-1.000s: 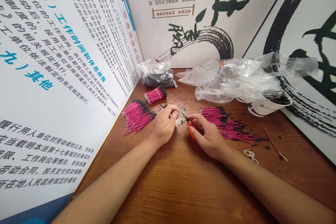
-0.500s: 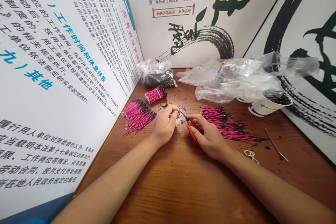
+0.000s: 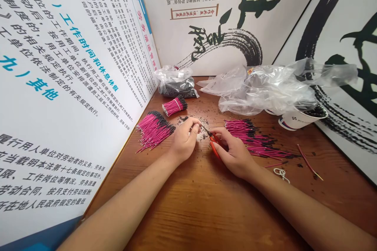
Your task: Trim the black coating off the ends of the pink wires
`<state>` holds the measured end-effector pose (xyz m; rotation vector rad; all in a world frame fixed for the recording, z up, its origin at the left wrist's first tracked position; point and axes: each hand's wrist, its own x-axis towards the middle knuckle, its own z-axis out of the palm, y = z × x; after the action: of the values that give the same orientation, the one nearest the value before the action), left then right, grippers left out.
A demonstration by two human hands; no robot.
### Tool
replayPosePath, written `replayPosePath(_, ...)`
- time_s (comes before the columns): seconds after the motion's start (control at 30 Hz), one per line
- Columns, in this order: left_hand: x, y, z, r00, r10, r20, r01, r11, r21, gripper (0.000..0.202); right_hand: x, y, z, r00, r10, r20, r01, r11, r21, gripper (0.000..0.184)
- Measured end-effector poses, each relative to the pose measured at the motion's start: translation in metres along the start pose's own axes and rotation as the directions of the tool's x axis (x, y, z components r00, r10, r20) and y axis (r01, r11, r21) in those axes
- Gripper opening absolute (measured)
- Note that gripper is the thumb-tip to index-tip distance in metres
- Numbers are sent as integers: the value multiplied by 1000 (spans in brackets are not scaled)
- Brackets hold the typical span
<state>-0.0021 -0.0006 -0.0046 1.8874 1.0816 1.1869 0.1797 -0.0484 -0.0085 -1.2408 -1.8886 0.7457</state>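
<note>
My left hand [image 3: 184, 138] is closed in a pinch on a thin wire end that I can barely see. My right hand [image 3: 234, 152] grips small red-handled scissors [image 3: 212, 142], whose dark blades point at the left fingertips. A loose pile of pink wires with black tips [image 3: 256, 137] lies just right of my right hand. Another pile of pink wires [image 3: 153, 128] lies left of my left hand. A tied bundle of pink wires [image 3: 174, 106] sits behind them. Black scraps [image 3: 203, 125] litter the wooden table [image 3: 200, 204] between the hands.
Printed boards stand on three sides: left [image 3: 59, 86], back [image 3: 224, 15], right [image 3: 347, 66]. A plastic bag of black bits [image 3: 176, 82], crumpled clear bags [image 3: 273, 86] and a paper cup [image 3: 300, 118] stand at the back. A single wire [image 3: 309, 162] and a white band [image 3: 281, 173] lie at the right.
</note>
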Motion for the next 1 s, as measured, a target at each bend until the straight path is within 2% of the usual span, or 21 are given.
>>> replayPosePath(1.0, 0, 1, 0, 1000, 7, 3, -7, 1000, 14, 17, 0, 0, 0, 1000, -7, 4, 7, 1000, -3, 22)
